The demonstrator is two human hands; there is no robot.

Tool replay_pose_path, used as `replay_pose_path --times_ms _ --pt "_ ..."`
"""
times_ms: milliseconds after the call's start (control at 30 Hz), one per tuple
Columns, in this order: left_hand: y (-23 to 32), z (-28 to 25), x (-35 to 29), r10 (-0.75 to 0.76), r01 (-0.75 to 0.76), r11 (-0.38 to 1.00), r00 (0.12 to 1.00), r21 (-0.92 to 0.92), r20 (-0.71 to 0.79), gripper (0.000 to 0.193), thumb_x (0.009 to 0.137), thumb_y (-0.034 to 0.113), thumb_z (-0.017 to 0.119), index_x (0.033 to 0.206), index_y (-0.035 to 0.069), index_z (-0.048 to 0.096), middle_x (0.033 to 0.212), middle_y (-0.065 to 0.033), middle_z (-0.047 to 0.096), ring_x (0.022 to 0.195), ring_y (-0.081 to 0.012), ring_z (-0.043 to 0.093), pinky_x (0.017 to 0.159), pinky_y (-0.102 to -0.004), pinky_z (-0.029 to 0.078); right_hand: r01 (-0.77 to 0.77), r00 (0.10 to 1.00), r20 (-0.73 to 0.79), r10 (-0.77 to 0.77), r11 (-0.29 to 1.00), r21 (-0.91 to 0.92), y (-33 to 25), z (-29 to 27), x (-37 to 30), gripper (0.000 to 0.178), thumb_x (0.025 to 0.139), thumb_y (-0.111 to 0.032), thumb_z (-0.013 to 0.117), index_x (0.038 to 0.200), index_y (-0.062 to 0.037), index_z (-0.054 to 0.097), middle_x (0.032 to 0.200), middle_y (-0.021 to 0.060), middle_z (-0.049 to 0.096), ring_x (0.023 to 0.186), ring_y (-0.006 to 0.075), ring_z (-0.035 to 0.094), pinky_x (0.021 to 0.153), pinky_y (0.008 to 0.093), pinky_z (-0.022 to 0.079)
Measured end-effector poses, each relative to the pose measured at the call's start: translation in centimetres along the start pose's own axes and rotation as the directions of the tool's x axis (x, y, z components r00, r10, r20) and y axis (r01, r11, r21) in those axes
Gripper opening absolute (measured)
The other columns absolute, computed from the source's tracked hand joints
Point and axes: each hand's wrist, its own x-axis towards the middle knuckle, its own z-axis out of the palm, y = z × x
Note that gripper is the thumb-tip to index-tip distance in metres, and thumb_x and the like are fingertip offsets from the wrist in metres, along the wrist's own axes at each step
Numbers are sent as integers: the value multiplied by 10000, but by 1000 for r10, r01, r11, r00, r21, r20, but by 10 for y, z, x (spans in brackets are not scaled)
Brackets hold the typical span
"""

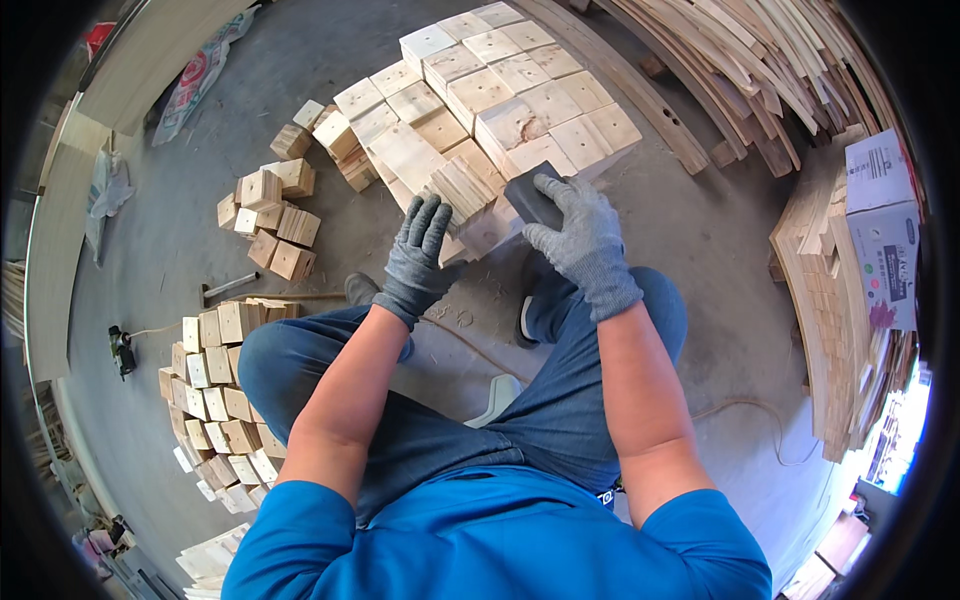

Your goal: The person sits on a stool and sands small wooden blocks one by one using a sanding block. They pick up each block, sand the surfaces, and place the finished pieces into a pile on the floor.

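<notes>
Grey knit gloves cover both hands. My right hand (585, 240) grips a dark grey sanding block (533, 197), thumb and fingers around its right side, just in front of a large stack of pale wooden blocks (520, 120). To its left, my left hand (415, 265) has its fingers stretched out and slightly apart. They lie beside a layered wooden block (462, 190) at the near edge of the stack; whether they touch it I cannot tell. Several faces in the stack have a small central hole.
Loose wooden blocks (270, 210) lie left of the big stack, with another block pile (215, 380) by my left knee. A green power tool (121, 352) stands on the floor at left. Long boards (720, 70) fill the upper right, near a white carton (882, 225).
</notes>
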Motion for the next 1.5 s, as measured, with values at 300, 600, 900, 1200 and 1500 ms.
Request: replay_pose_path --times_ms 300,600,900,1200,1500 --pt "-5 14 1 -464 448 882 881 -148 -95 1475 510 453 1066 1640 -75 279 1622 -300 413 1526 -450 424 1275 -464 391 -11 1000 -3 11 1000 7 -3 4 1 686 805 -364 891 1440 -184 703 1423 233 648 1280 434 635 1097 533 510" --pt "0 45 26 -646 543 646 764 -536 -4 1411 585 282 1080 1672 -24 234 1527 -208 526 1407 -307 554 1220 -399 458 173 985 24 -173 985 -2 -24 27 -13 726 804 -376 889 1473 -185 679 1499 266 593 1301 471 594 1146 549 459" --pt "-21 71 19 -618 417 637 779 -648 -106 961 737 259 968 1524 15 474 1396 -237 571 1317 -390 598 1163 -417 482 281 958 107 -267 949 -144 -65 59 6 719 813 -363 887 1477 -187 675 1480 267 593 1313 453 595 1109 547 481" --pt "-16 63 29 -587 451 694 806 -561 -78 969 684 324 998 1469 29 511 1344 -214 607 1248 -376 624 1124 -433 510 140 990 51 -132 965 -222 -96 87 106 663 854 -378 861 1463 -189 679 1425 224 637 1293 439 627 1094 540 509" --pt "-9 46 24 -574 442 752 804 -488 -155 774 773 196 862 1454 37 530 1353 -260 596 1278 -441 593 1151 -464 485 192 981 52 -185 959 -211 -83 76 10 706 855 -365 852 1501 -173 642 1484 274 568 1306 477 583 1106 581 471"
